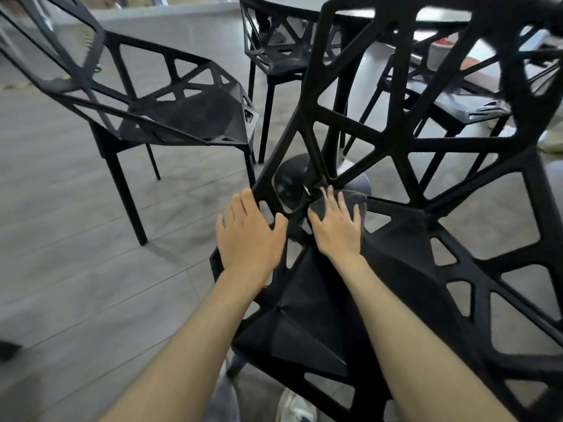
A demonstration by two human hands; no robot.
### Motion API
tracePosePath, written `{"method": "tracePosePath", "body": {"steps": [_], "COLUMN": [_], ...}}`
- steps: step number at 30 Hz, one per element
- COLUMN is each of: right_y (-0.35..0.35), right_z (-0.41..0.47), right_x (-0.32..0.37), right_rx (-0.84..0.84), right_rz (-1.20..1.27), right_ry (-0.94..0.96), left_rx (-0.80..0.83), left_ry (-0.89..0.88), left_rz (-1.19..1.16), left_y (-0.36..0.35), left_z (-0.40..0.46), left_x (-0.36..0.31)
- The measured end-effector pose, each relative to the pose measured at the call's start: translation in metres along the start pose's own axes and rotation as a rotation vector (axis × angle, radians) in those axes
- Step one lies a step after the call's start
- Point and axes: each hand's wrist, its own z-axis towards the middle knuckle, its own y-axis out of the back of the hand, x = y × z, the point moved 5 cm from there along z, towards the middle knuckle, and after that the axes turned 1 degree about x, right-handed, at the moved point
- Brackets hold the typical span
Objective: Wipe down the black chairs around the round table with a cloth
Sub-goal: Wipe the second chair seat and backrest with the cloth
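Observation:
A black lattice chair (316, 303) stands right in front of me, its seat under my arms and its open backrest rising toward the round table (396, 13). My right hand (336, 226) lies flat with spread fingers on a dark grey cloth (356, 202), pressing it onto the seat near the joint with the backrest. My left hand (246, 236) rests flat on the chair's left rim, fingers straight, holding nothing.
A second black chair (189, 117) stands to the left on the grey plank floor. Two more (274, 53) (451, 102) sit by the table, around its white pedestal (362, 95) and dark base. A white shoe (292, 406) shows at the bottom edge.

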Motion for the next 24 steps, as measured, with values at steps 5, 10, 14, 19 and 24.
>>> {"method": "tracePosePath", "body": {"steps": [5,10,14,19,24], "right_y": [0.006,0.015,0.023,0.018,0.015], "right_z": [-0.031,-0.096,-0.138,-0.137,-0.085], "right_x": [0.000,0.019,0.024,0.017,0.003], "right_rx": [0.096,0.110,0.107,0.139,0.013], "right_rz": [0.040,0.039,0.067,0.031,0.048], "right_ry": [0.055,0.109,0.173,0.223,0.030], "left_rx": [0.033,0.037,0.123,0.090,0.019], "left_ry": [0.005,-0.008,0.021,-0.084,-0.155], "left_rz": [-0.067,-0.192,-0.303,-0.283,-0.317], "left_y": [0.006,0.021,0.025,0.028,0.023], "left_z": [-0.002,-0.009,-0.009,-0.002,0.008], "left_x": [-0.003,-0.007,0.001,0.005,0.013]}}
